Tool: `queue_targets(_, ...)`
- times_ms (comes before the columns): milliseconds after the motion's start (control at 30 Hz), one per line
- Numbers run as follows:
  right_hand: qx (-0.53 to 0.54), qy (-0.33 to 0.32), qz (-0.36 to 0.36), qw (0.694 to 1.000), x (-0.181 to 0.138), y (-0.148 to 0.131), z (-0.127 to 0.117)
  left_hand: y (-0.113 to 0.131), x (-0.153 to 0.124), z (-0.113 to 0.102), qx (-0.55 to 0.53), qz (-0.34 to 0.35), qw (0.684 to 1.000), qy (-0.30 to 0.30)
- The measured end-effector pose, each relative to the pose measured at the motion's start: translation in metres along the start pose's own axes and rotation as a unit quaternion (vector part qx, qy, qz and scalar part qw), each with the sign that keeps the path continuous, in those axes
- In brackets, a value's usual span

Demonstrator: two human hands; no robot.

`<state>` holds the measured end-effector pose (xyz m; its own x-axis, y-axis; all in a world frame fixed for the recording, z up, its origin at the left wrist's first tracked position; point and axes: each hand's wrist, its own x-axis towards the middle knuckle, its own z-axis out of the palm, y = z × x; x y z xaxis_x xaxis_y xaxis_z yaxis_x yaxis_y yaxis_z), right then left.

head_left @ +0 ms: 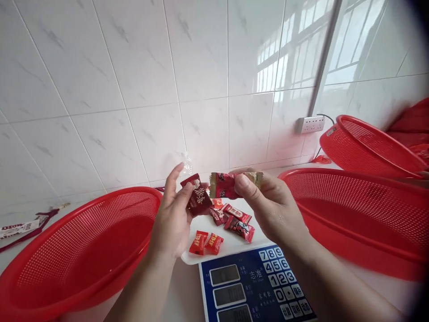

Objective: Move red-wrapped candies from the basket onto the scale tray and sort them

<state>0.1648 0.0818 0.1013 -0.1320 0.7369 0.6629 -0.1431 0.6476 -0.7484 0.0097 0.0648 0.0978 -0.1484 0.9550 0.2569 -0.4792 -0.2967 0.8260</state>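
Numerals 0 to 9 and the characters 志准 mark the blue scale (256,286), its displays (224,275) too faint to read. Two orange-red packets (199,243) lie toward the near-left corner of the white tray (202,222). Red baskets (47,250) flank it on the desk (184,290), before a tiled wall (208,120). Above the tray, the left hand (171,219) pinches a maroon packet (200,201), forefinger raised; the right hand (273,203) grips a red-and-gold packet (225,185)

A head-worn camera looks forward and down — close over both hands (172,219) (276,205) — toward the tiled wall (201,58).
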Motion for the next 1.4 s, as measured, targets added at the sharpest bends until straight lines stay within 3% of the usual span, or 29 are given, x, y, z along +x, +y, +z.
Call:
queue_targets(233, -0.229, -0.069, -0.019, 0.971, 0.001, 0.015, -0.005, -0.018, -0.005, 0.005, 0.046, -0.074, 0.988, -0.128)
queue_targets(367, -0.258, -0.092, -0.012, 0.962, 0.004, 0.011, -0.010, -0.023, -0.006, 0.007, 0.057, -0.077, 0.984, -0.147)
queue_targets(500, -0.285, -0.161, 0.037, 0.944, 0.009, 0.005, -0.029, -0.020, -0.003, 0.009, 0.022, -0.031, 0.997, -0.066)
queue_targets(567, -0.361, -0.194, 0.058, 0.910, 0.011, 0.003, -0.042, -0.016, 0.001, 0.008, 0.000, -0.018, 1.000, -0.002)
queue_targets(700, -0.491, -0.300, 0.087, 0.814, 0.012, 0.006, -0.055, -0.007, 0.009, 0.003, -0.018, -0.027, 0.994, 0.106)
queue_targets(833, -0.555, -0.367, 0.091, 0.741, 0.009, 0.016, -0.044, -0.002, 0.011, 0.001, -0.032, -0.055, 0.988, 0.138)
queue_targets(933, -0.573, -0.386, 0.065, 0.720, 0.006, 0.025, -0.034, -0.003, 0.010, 0.001, -0.037, -0.062, 0.987, 0.143)
queue_targets(1133, -0.572, -0.344, 0.036, 0.744, 0.009, 0.027, -0.038, -0.008, 0.012, -0.005, 0.009, -0.048, 0.994, 0.093)
queue_targets(1200, -0.549, -0.296, 0.028, 0.781, 0.012, 0.021, -0.041, -0.010, 0.014, -0.008, 0.041, -0.032, 0.996, 0.070)
queue_targets(1333, -0.420, -0.162, -0.005, 0.893, 0.013, 0.008, -0.043, -0.016, 0.012, -0.010, 0.111, -0.018, 0.994, -0.013)
queue_targets(1400, -0.374, -0.127, -0.039, 0.918, 0.010, 0.003, -0.041, -0.020, 0.009, -0.008, 0.144, -0.029, 0.988, -0.055)
